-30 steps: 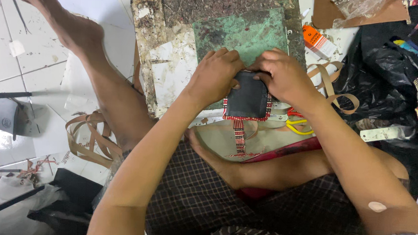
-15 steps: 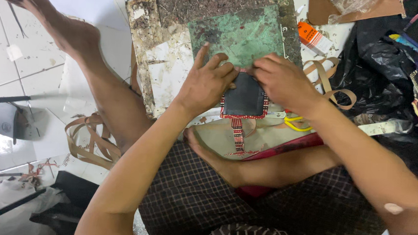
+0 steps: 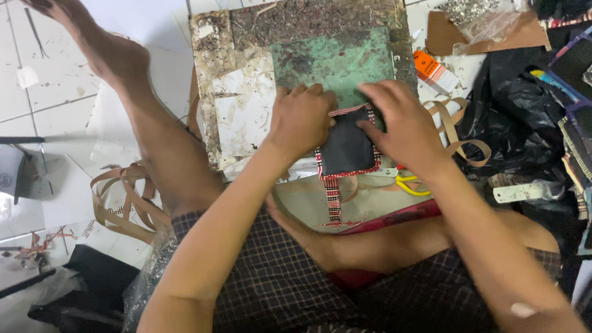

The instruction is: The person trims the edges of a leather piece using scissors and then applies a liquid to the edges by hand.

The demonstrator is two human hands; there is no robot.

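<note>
A small black pouch (image 3: 345, 151) with red-and-white beaded trim lies on the near edge of a worn, glue-stained work board (image 3: 245, 111). My left hand (image 3: 301, 119) presses on its left edge with the fingers pointing away from me. From the right, my right hand (image 3: 404, 124) lies over its upper right corner. A beaded strap (image 3: 333, 198) hangs from the pouch toward my lap. A green cutting mat (image 3: 334, 58) covers the middle of the board.
My bare left leg (image 3: 138, 113) stretches out over white floor tiles. Tan strips (image 3: 118, 202) lie coiled at the left. An orange glue tube (image 3: 432, 69), yellow scissors (image 3: 411, 186), black plastic (image 3: 517, 123) and more trimmed black pieces (image 3: 588, 93) crowd the right.
Both hands have slid with the pouch a little farther up the board. The left fingers, spread half a second ago, now lie flat together on the pouch.
</note>
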